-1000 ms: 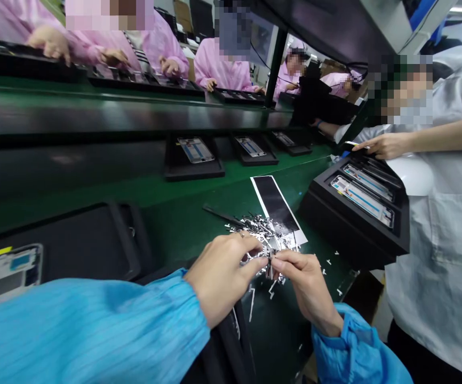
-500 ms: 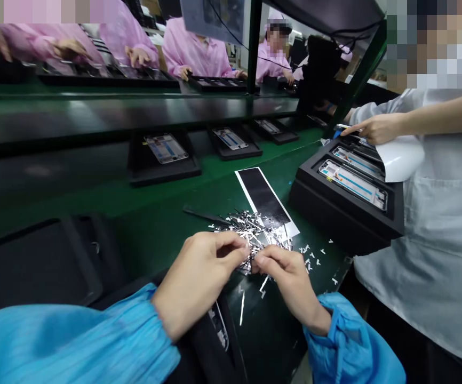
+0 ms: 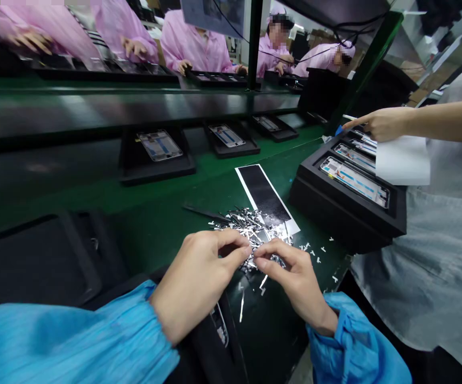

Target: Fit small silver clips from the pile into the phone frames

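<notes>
My left hand point(image 3: 199, 277) and my right hand point(image 3: 291, 280) meet fingertip to fingertip just in front of a heap of small silvery metal strips point(image 3: 255, 226) on the green bench. Both pinch something tiny between thumb and forefinger; I cannot make out what it is. Blue sleeves cover both my forearms. A black sheet on white backing point(image 3: 263, 194) lies just beyond the heap. Loose strips are scattered right of my right hand.
A black tray point(image 3: 347, 210) holding phone frames stands at right, where another person's hand point(image 3: 379, 124) holds a white sheet point(image 3: 403, 160). Black carriers with phone frames point(image 3: 157, 154) sit on the belt behind. A large black tray point(image 3: 42, 258) lies at left. People in pink work opposite.
My hands stay pinched together by the heap, the fingers shifting slightly. The view has dropped and turned a little left. The other person's hand has lifted the white sheet slightly.
</notes>
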`<action>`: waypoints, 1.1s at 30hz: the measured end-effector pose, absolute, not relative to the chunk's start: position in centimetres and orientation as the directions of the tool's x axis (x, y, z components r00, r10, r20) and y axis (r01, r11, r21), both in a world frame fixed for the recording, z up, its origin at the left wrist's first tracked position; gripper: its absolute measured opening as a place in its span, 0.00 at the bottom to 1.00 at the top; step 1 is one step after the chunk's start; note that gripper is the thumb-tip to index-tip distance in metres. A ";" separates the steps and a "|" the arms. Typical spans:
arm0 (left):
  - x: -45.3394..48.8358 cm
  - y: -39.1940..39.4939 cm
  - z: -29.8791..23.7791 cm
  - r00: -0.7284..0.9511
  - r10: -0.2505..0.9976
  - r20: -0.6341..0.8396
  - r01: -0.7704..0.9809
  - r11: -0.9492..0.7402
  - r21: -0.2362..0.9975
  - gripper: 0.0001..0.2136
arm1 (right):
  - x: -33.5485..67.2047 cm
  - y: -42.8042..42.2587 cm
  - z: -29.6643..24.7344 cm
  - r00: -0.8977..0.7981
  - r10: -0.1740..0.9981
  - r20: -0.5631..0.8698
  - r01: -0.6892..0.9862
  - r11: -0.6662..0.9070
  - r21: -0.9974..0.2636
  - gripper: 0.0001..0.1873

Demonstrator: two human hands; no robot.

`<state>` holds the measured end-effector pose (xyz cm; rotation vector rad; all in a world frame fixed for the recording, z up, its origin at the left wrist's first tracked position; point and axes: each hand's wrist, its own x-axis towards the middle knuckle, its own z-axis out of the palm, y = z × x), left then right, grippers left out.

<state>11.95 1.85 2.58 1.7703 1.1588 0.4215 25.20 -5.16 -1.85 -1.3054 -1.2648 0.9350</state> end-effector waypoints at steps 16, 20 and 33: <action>11.1 0.4 3.7 0.793 0.598 -0.121 0.073 0.104 0.992 0.07 | 24.2 -6.0 -0.9 -0.141 0.986 0.086 -0.475 0.009 -0.880 0.10; 11.0 0.1 4.6 0.746 0.657 -0.107 0.133 0.010 0.991 0.10 | 24.3 -6.4 -0.8 -0.055 0.994 0.097 -0.381 0.069 -0.922 0.09; 9.7 -1.9 3.5 0.790 0.506 0.346 0.297 -0.810 0.506 0.09 | 25.2 -7.8 -0.3 0.029 0.991 0.131 -0.177 0.134 -0.975 0.08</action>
